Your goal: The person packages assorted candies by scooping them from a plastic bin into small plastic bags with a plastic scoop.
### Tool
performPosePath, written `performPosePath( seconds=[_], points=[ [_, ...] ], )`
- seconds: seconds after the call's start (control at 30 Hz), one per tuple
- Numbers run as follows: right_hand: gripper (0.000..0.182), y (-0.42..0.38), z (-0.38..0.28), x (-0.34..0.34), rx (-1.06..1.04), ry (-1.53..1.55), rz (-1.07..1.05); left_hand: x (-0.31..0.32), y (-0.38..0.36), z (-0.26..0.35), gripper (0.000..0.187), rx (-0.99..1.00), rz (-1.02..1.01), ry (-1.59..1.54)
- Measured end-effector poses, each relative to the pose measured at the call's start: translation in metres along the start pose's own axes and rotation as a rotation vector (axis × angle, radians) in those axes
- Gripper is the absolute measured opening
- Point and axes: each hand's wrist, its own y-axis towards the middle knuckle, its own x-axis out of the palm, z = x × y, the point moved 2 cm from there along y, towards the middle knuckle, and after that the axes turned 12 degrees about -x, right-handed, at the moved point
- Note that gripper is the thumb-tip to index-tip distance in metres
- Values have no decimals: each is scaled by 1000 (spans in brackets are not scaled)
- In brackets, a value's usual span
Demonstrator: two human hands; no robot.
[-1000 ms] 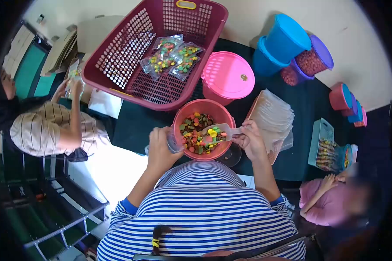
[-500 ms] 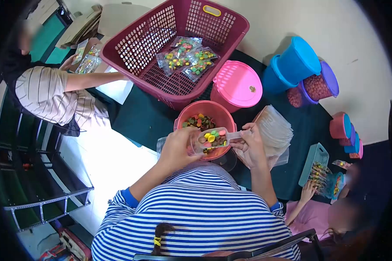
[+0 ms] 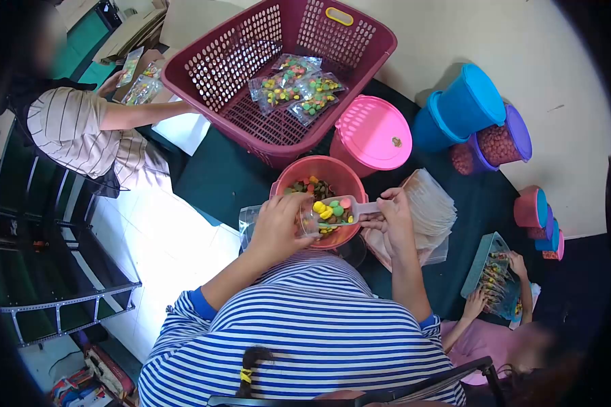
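Note:
My right hand (image 3: 388, 220) is closed round the handle of a clear plastic scoop (image 3: 346, 213). Yellow, green, pink and brown button-shaped candies (image 3: 332, 211) lie in the scoop. On the other side, my left hand (image 3: 283, 227) is wrapped round a clear plastic bag (image 3: 247, 218), whose mouth meets the scoop's tip. The rest of the bag sticks out behind that hand. Both hands are over a coral-pink tub (image 3: 352, 178) that has more candies inside, partly hidden by my left hand and the scoop.
Beyond the tub stand a maroon basket (image 3: 217, 119) with several filled packets and a pink lidded bucket (image 3: 373, 132). A stack of clear bags (image 3: 428, 210) lies right. Blue and purple containers (image 3: 472, 102) line the back. Co-workers sit at left and lower right, the latter handling a teal tray (image 3: 470, 285).
My left hand and the scoop stay nearly in place; some candies have shifted toward the bag's mouth. The lower-right co-worker now has both hands at the tray, and the raised packet is gone from view.

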Motion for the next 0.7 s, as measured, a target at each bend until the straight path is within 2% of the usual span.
performPosePath(
  seconds=[0.03, 0.1, 0.17, 0.23, 0.37, 0.43, 0.57, 0.63, 0.7],
  points=[
    [17, 1, 1, 2, -9, 1, 0, 2, 1, -1, 76, -12, 4, 8],
    [16, 2, 1, 3, -176, -266, 52, 3, 6, 0, 76, -17, 15, 16],
    [15, 1, 1, 2, -183, -256, 55, 5, 6, 0, 75, -21, -11, 70],
    [16, 3, 2, 1, -104, -112, 46, 5, 8, 0, 75, 3, -5, 63],
    [17, 5, 4, -1, -143, -144, 76, 8, 11, 0, 74, -8, 4, 90],
    [17, 5, 2, -1, -334, -352, 102, 11, 10, -2, 74, -15, -7, 86],
    [18, -5, -9, 10, -183, -297, -2, 13, 12, 5, 72, 16, -11, 15],
    [18, 0, -7, 13, -331, -377, -38, 13, 12, 5, 72, 17, -5, -9],
    [18, 6, -6, 12, -342, -342, -38, 18, 15, 0, 72, 19, 12, -1]
  ],
)
